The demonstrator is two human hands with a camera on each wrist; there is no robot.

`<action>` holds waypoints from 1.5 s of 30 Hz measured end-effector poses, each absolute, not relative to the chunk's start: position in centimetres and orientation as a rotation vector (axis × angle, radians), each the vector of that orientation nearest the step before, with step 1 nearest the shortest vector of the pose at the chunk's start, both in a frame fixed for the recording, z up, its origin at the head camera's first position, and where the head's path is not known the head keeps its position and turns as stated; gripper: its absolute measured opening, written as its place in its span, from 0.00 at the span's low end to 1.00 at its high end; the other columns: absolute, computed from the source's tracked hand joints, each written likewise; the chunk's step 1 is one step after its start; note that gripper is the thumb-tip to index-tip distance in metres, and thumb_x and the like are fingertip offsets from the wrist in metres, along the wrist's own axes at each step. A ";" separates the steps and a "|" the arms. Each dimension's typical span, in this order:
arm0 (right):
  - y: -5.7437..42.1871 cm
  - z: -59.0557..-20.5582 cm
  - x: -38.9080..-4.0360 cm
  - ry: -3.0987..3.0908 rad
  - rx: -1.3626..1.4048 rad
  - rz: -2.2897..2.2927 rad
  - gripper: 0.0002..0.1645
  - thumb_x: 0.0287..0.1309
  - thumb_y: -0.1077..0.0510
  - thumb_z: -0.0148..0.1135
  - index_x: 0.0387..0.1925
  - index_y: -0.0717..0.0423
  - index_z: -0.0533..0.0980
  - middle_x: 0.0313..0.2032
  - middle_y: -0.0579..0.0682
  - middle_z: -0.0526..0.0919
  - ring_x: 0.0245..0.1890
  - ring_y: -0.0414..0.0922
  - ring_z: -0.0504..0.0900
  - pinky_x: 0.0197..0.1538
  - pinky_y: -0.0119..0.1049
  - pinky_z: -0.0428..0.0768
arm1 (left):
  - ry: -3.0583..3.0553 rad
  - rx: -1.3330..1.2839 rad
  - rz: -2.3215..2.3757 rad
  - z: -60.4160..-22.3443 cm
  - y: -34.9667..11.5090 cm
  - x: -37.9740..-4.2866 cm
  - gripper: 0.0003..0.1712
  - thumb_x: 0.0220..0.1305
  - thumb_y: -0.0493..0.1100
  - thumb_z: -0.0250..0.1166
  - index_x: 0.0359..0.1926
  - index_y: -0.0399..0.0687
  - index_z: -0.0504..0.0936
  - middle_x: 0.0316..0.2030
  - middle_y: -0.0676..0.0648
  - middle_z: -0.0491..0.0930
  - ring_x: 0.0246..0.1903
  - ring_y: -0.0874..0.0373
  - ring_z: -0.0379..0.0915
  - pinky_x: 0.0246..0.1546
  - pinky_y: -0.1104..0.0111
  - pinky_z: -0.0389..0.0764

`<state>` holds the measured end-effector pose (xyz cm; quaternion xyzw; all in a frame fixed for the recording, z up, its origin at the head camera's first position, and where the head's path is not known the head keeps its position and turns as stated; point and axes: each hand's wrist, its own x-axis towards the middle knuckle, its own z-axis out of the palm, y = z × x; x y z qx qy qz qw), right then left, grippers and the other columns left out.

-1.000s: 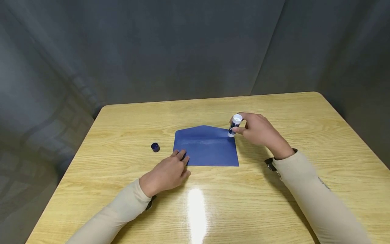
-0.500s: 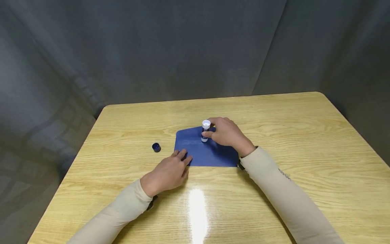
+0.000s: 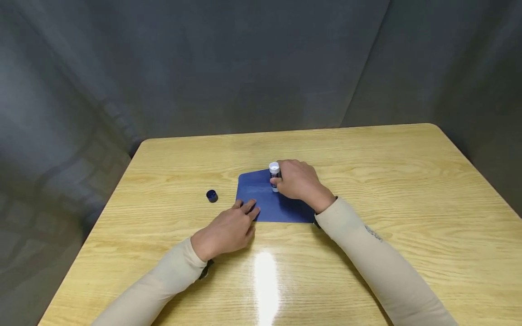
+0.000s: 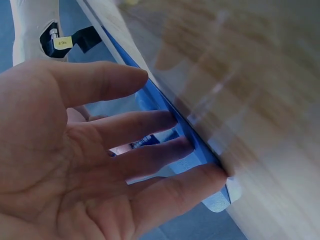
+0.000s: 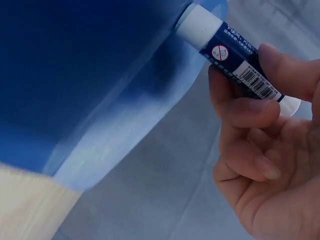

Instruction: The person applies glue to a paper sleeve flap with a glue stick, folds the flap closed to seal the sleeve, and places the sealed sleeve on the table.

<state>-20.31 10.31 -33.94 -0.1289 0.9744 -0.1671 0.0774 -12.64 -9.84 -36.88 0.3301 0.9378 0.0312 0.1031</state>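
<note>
A blue envelope (image 3: 271,210) lies on the table with its pointed flap spread toward the far side. My right hand (image 3: 299,181) grips a glue stick (image 3: 274,175) with a white base and dark blue label, thumb and fingers round its barrel. The right wrist view shows the glue stick (image 5: 240,60) with its white end against the envelope near the flap fold. My left hand (image 3: 228,228) rests with spread, fairly straight fingers on the envelope's near left corner; in the left wrist view its fingertips (image 4: 212,175) touch the blue paper.
A dark blue cap (image 3: 212,196) stands on the table to the left of the envelope. The wooden table (image 3: 387,181) reaches back to a grey curtain (image 3: 244,68). Bright light reflects off the table's near middle.
My right hand has swept the glue stick left along the envelope, from its right end to the middle, then slightly nearer. The left hand stays at the corner.
</note>
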 end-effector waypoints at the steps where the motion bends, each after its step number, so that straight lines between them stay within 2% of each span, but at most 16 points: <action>1: 10.6 -33.9 -20.3 2.924 -0.373 -0.496 0.13 0.66 0.45 0.62 0.37 0.50 0.77 0.36 0.50 0.83 0.31 0.48 0.79 0.31 0.41 0.72 | 2.763 0.971 0.088 -36.9 -9.8 -12.7 0.28 0.74 0.44 0.56 0.69 0.36 0.70 0.71 0.34 0.65 0.69 0.35 0.64 0.67 0.50 0.71; 11: 13.6 -33.8 -19.8 2.930 -0.329 -0.511 0.13 0.65 0.46 0.63 0.32 0.49 0.75 0.30 0.50 0.80 0.28 0.48 0.76 0.29 0.39 0.67 | 2.743 0.930 0.084 -36.6 -9.9 -12.6 0.29 0.74 0.46 0.55 0.70 0.37 0.68 0.73 0.35 0.62 0.70 0.33 0.61 0.65 0.50 0.73; 15: 14.9 -33.6 -19.6 2.906 -0.304 -0.518 0.12 0.67 0.47 0.61 0.33 0.49 0.75 0.27 0.50 0.77 0.26 0.47 0.73 0.29 0.38 0.65 | 2.740 0.934 0.074 -36.6 -9.9 -12.6 0.29 0.75 0.46 0.55 0.71 0.38 0.68 0.73 0.35 0.61 0.70 0.34 0.61 0.65 0.50 0.73; 24: 17.9 -33.4 -19.2 2.910 -0.247 -0.527 0.11 0.67 0.48 0.61 0.36 0.52 0.75 0.27 0.50 0.78 0.26 0.47 0.72 0.28 0.38 0.66 | 2.737 0.937 0.087 -36.5 -9.9 -12.7 0.29 0.75 0.46 0.54 0.70 0.37 0.68 0.73 0.35 0.61 0.70 0.33 0.61 0.63 0.50 0.75; 30: 19.6 -33.0 -19.2 2.912 -0.247 -0.540 0.12 0.67 0.48 0.60 0.38 0.52 0.77 0.35 0.52 0.83 0.28 0.48 0.74 0.29 0.38 0.67 | 2.740 0.939 0.090 -36.6 -10.0 -12.7 0.28 0.75 0.46 0.54 0.70 0.38 0.68 0.73 0.35 0.61 0.70 0.34 0.61 0.62 0.50 0.76; 34: 20.9 -31.8 -19.1 2.950 -0.215 -0.603 0.11 0.68 0.49 0.60 0.41 0.52 0.78 0.42 0.54 0.84 0.24 0.47 0.68 0.28 0.38 0.63 | 2.750 0.967 0.087 -36.6 -10.2 -12.8 0.28 0.75 0.46 0.55 0.69 0.37 0.69 0.72 0.35 0.63 0.70 0.34 0.62 0.62 0.50 0.76; 36: 21.3 -31.2 -19.0 2.969 -0.202 -0.647 0.12 0.68 0.48 0.60 0.42 0.52 0.78 0.37 0.54 0.84 0.22 0.46 0.64 0.27 0.38 0.61 | 2.755 0.981 0.082 -36.6 -10.2 -12.8 0.28 0.74 0.45 0.56 0.69 0.37 0.70 0.72 0.35 0.64 0.69 0.34 0.63 0.62 0.50 0.76; 37: 21.4 -31.0 -19.0 2.974 -0.198 -0.668 0.13 0.68 0.47 0.60 0.43 0.52 0.78 0.37 0.54 0.84 0.21 0.45 0.62 0.26 0.38 0.60 | 2.758 0.985 0.078 -36.6 -10.2 -12.8 0.28 0.74 0.45 0.56 0.69 0.37 0.70 0.72 0.35 0.64 0.69 0.34 0.63 0.62 0.50 0.76; 40: 21.1 -31.0 -19.0 2.978 -0.222 -0.692 0.14 0.68 0.46 0.60 0.44 0.52 0.78 0.26 0.51 0.80 0.18 0.44 0.60 0.26 0.38 0.59 | 2.766 0.993 0.065 -36.7 -10.2 -12.8 0.28 0.74 0.46 0.56 0.69 0.37 0.70 0.71 0.35 0.64 0.69 0.33 0.64 0.62 0.50 0.76; 45: 18.9 -32.3 -19.0 2.957 -0.339 -0.759 0.08 0.67 0.48 0.62 0.41 0.47 0.78 0.24 0.50 0.77 0.17 0.44 0.64 0.25 0.37 0.64 | 2.777 0.982 0.042 -36.8 -10.2 -12.6 0.28 0.74 0.47 0.56 0.69 0.38 0.70 0.71 0.36 0.65 0.69 0.35 0.63 0.59 0.51 0.79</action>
